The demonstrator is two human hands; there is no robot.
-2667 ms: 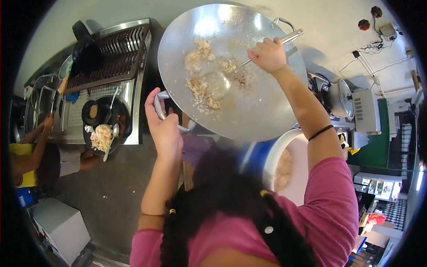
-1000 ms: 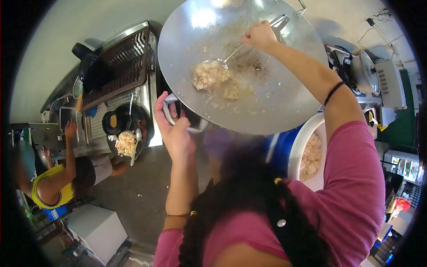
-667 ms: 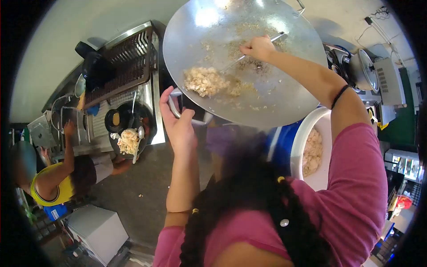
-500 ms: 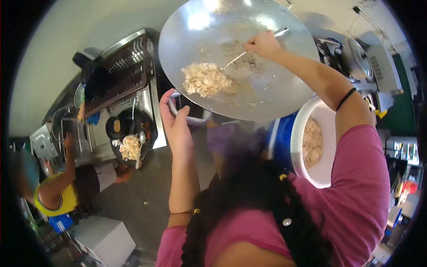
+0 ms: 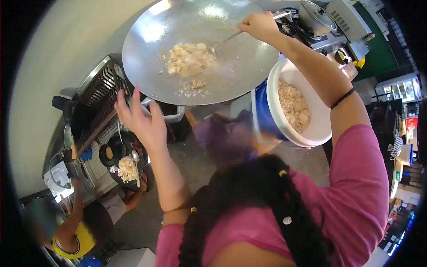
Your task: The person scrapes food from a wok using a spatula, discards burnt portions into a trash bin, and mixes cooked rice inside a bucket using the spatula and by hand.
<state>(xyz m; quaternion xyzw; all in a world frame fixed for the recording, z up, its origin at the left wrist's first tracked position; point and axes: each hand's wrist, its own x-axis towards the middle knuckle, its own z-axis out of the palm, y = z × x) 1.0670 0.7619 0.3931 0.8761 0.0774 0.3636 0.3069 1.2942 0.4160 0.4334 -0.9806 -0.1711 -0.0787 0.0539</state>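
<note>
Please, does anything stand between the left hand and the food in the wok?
Yes: the near rim of the wok lies between the left hand and the food, with the wok's side handle close by. Past the rim, only scattered bits show.

1. The place was a kitchen, as a very wide metal wok [image 5: 240, 75] showed.
2. There was a stove [image 5: 318, 42] with a lidded pot [image 5: 315, 20] on it.
3. A dish rack [image 5: 100, 95] stood near a sink counter [image 5: 95, 167].
</note>
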